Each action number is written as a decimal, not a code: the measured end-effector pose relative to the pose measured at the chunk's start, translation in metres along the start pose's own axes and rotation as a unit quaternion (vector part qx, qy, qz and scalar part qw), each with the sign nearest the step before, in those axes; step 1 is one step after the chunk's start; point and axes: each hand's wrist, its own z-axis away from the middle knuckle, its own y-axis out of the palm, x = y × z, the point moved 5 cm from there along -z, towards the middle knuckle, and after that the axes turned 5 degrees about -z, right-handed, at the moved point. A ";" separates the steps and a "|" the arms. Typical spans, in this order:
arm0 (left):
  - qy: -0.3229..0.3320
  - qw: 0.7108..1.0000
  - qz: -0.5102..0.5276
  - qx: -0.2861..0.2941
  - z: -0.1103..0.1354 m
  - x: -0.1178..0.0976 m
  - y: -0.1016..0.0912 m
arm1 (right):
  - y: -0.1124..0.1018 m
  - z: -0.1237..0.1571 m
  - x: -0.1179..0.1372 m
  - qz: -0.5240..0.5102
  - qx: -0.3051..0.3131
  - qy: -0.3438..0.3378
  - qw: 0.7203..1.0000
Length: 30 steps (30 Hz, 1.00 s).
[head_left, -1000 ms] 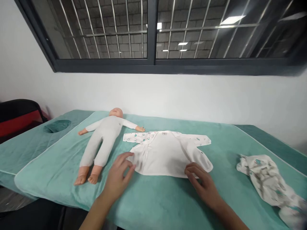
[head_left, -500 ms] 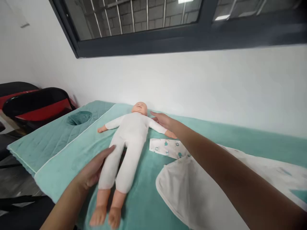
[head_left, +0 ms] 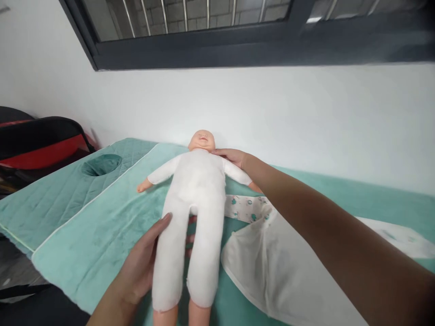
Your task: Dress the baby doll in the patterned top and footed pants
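Observation:
A baby doll (head_left: 197,181) with a white cloth body and bare plastic head, hands and lower legs lies face up, held at both ends. My left hand (head_left: 146,258) is wrapped round its thigh from below, thumb on top, and my fingertips show between the legs. Behind the doll's neck and shoulder my right hand (head_left: 234,156) reaches in; its fingers are mostly hidden. To the doll's right lies a white cloth garment (head_left: 272,258) with a patterned band (head_left: 243,208), partly covered by my right forearm.
A green padded mat (head_left: 102,226) covers the massage-type bed, which has a face hole (head_left: 102,165) at its left end. Black and red chairs (head_left: 44,140) stand at the left. A white wall (head_left: 238,104) with a dark-framed window (head_left: 193,50) rises behind.
The doll has come up and nearer, looking larger. My left hand has slid further under its legs, and my right hand has moved in behind its neck.

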 end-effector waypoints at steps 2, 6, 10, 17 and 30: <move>0.013 0.999 0.014 0.029 0.017 0.019 0.031 | -0.008 0.042 0.008 -0.052 0.054 0.075 0.994; 0.022 0.989 0.048 0.137 0.045 0.079 0.103 | -0.060 0.131 0.013 -0.045 0.012 0.121 0.992; 0.014 0.974 0.051 0.221 0.062 0.143 0.165 | -0.106 0.221 -0.001 0.046 0.015 0.118 0.992; -0.001 0.971 0.049 0.234 0.058 0.209 0.213 | -0.152 0.310 -0.037 0.264 -0.188 0.008 0.946; 0.328 0.754 -0.564 -0.076 -0.052 0.041 0.171 | -0.043 0.258 -0.033 0.634 -0.121 -0.168 0.745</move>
